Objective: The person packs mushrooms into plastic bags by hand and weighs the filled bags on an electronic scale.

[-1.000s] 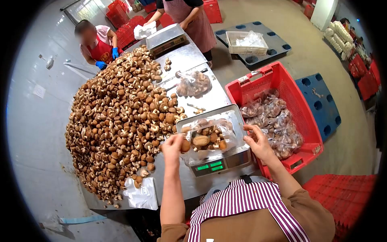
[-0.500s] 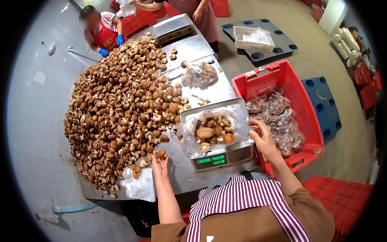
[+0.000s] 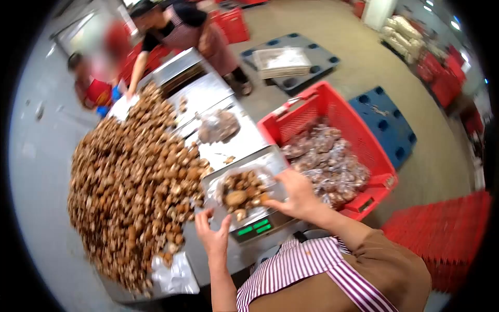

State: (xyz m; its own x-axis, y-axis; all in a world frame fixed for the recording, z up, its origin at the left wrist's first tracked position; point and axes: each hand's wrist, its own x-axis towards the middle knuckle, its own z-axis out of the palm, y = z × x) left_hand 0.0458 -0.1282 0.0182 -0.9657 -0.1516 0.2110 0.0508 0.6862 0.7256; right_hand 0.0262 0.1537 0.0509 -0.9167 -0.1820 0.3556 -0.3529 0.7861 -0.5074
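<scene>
A long stainless-steel work table (image 3: 244, 138) runs away from the near edge of the view toward the far left, its top shiny and grey. The floor (image 3: 332, 31) is bare grey-beige concrete. On it, beyond the table's right edge, lie two dark blue plastic pallets with round holes (image 3: 385, 122), one near and one farther back. Stacks of red plastic crates (image 3: 234, 23) stand at the far end, and more red crates (image 3: 442, 244) fill the near right corner. Bright ceiling lights (image 3: 455, 23) glare at the upper right.

Mushroom heap (image 3: 135, 177) (left), crate (image 3: 332, 151) right
</scene>
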